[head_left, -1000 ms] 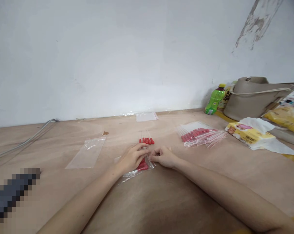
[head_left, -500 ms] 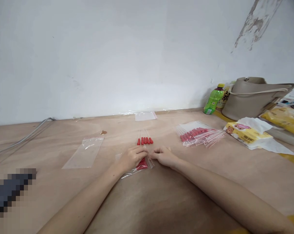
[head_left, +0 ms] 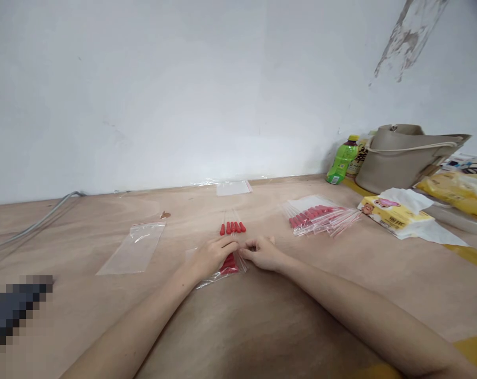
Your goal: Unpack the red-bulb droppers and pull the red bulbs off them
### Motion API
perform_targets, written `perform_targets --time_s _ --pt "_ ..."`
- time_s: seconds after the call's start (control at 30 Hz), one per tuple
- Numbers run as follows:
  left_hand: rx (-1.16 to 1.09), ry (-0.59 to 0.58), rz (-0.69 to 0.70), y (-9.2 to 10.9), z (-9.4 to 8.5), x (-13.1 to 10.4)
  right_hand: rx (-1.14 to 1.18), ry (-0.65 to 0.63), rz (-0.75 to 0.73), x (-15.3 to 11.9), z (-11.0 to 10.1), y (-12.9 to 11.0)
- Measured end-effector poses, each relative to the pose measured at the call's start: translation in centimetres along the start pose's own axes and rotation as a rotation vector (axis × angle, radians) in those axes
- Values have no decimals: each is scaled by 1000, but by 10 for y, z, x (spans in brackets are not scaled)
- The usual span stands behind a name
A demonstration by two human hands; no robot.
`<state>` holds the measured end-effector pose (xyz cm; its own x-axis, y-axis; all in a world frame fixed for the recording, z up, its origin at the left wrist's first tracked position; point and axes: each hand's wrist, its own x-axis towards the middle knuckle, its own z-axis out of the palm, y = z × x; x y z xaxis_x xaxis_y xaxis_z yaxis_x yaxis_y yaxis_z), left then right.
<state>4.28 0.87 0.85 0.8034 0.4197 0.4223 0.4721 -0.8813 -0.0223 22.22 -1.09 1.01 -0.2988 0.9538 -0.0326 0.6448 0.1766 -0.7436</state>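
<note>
Between my hands lies a clear zip bag (head_left: 211,279) with red-ended pieces (head_left: 229,264) inside. My left hand (head_left: 217,254) is on the bag's upper part, its fingers closed on the plastic. Against the bag's right edge, my right hand (head_left: 262,253) pinches at the opening, thumb and forefinger together; what sits between them is too small to make out. Just beyond my hands, several red-tipped droppers (head_left: 232,228) lie in a row with thin clear stems pointing to the wall.
Filled bags (head_left: 319,216) lie right of centre, beside a yellow tissue pack (head_left: 396,216). Flat bags (head_left: 133,248) (head_left: 234,188) lie left and near the wall. A green bottle (head_left: 343,160) and grey bag (head_left: 400,160) stand back right. A cable (head_left: 45,218) runs left.
The view has shifted slightly, moving everything a little to the left. Both hands stay at the bag, with only slight finger movement.
</note>
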Motion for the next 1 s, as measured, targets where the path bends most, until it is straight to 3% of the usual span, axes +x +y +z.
perform_targets --time_s 0.47,0.67,0.83,1.0 --pt "227 -17 207 -2 2 5 -40 63 35 3 3 1" --pt "214 -39 222 1 -3 7 -73 80 31 6 4 3" --pt "152 -81 150 3 -15 5 -88 104 18 6 -1 9" --pt "214 30 170 3 -23 3 -75 166 -41 5 -3 18"
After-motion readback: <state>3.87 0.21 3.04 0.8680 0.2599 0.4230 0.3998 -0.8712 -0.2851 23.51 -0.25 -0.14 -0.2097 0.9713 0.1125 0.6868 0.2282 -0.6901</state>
